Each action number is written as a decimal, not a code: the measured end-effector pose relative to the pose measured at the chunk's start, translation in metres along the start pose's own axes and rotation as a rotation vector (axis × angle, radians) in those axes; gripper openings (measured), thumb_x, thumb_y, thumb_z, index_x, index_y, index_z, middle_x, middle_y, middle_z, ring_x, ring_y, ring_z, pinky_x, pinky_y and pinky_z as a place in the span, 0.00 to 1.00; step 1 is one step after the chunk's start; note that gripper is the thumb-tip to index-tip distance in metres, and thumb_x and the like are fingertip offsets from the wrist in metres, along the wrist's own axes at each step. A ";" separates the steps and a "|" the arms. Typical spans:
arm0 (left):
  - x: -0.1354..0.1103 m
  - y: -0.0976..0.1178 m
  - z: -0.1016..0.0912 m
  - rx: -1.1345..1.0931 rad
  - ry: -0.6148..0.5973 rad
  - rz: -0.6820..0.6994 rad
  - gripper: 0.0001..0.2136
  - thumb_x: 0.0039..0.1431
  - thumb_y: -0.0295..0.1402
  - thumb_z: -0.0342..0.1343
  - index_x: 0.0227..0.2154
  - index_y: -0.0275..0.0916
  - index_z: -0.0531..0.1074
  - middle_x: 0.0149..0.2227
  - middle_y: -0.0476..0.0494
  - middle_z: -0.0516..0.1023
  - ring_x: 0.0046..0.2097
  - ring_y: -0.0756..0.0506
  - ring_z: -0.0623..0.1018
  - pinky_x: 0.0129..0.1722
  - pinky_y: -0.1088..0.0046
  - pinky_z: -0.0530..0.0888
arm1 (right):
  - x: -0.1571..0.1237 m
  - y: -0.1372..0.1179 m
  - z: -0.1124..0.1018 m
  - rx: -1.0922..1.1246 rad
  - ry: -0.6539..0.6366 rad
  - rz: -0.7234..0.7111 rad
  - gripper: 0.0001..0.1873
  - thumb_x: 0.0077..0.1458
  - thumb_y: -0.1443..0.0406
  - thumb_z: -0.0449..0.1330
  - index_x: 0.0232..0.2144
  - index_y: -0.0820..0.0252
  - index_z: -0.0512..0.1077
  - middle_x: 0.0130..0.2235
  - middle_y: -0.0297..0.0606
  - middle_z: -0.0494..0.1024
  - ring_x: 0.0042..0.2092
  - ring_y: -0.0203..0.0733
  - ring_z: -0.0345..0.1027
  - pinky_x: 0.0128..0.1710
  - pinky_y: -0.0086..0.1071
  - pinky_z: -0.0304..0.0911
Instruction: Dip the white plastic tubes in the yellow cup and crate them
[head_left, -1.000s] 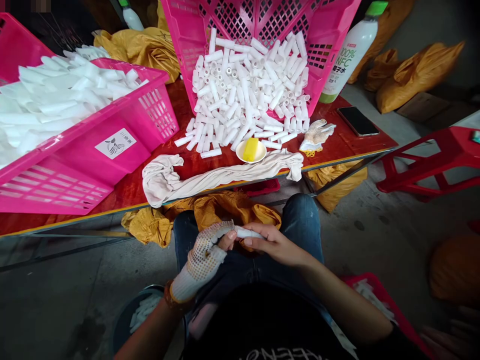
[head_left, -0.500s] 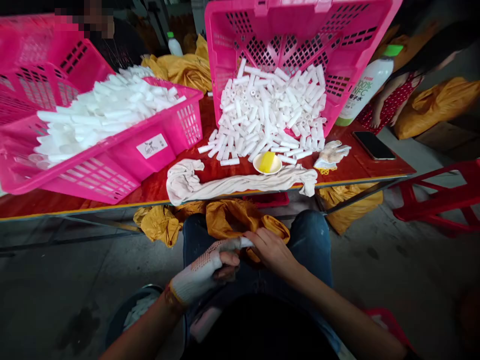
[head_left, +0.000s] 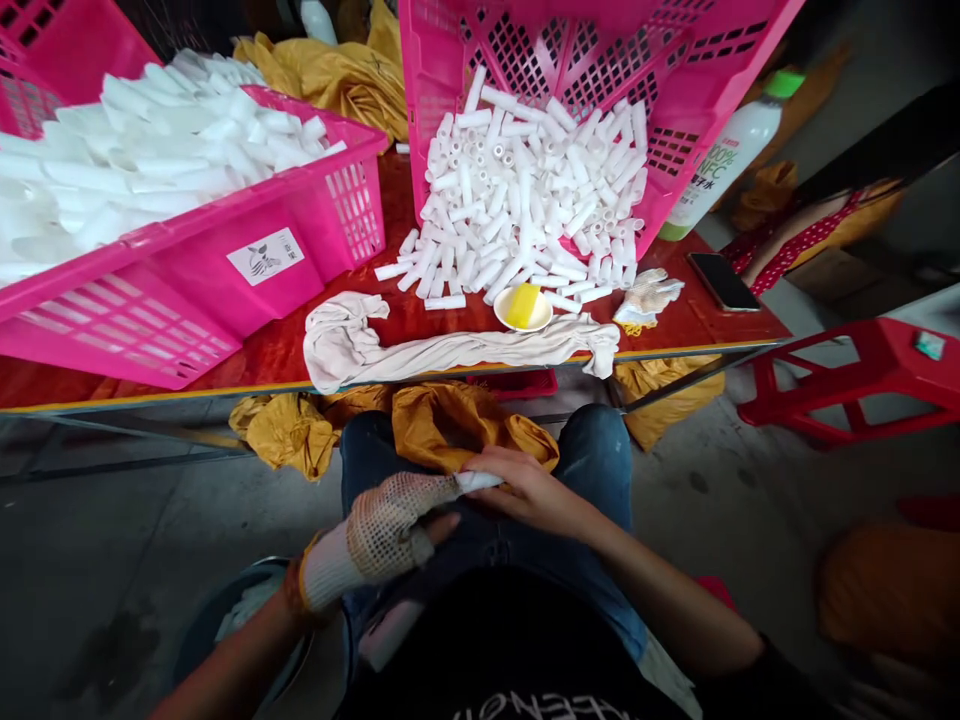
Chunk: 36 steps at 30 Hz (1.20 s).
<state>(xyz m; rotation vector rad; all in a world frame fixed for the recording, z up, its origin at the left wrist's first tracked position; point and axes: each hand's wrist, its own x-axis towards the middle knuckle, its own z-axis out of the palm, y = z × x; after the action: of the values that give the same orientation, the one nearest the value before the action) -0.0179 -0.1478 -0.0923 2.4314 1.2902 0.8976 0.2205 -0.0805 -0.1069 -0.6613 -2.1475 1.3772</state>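
Over my lap, my left hand [head_left: 394,525] wears a white knitted glove with dots, its bare fingertips showing. Its closed fingers pinch the left end of a short white tube [head_left: 478,482]. My bare right hand [head_left: 525,487] closes over the tube's other end, hiding part of it. Below the hands hangs the opened mouth of an orange-brown sack [head_left: 427,430] between my knees. On the red table ahead, a heap of similar short white tubes [head_left: 517,210] spills from a tipped pink crate [head_left: 555,45]. A small white dish [head_left: 544,318] with a yellow piece [head_left: 523,304] sits before it.
A pink crate [head_left: 180,330] full of larger whitish tubes stands left. Along the table edge lie a twisted cloth [head_left: 450,352], a glove [head_left: 649,297] and a phone [head_left: 721,282]. A bottle [head_left: 731,150] stands behind, a red stool [head_left: 862,380] right, a bucket [head_left: 187,620] lower left.
Both hands have shifted slightly left in view with the tube between them. My left hand has turned, showing more of the glove's back. The camera view has tilted and moved closer to the table.
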 end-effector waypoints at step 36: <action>-0.015 -0.005 0.008 0.017 -0.288 -0.109 0.23 0.67 0.45 0.61 0.60 0.41 0.76 0.36 0.43 0.84 0.35 0.44 0.82 0.34 0.74 0.77 | 0.007 0.001 -0.015 -0.036 -0.164 -0.085 0.18 0.70 0.52 0.60 0.43 0.61 0.78 0.39 0.39 0.81 0.40 0.42 0.73 0.42 0.33 0.65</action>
<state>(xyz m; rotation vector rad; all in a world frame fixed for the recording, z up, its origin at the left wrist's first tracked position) -0.0224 -0.1565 -0.1063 2.3687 1.3096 0.4876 0.2247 -0.0655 -0.1011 -0.4783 -2.3048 1.3932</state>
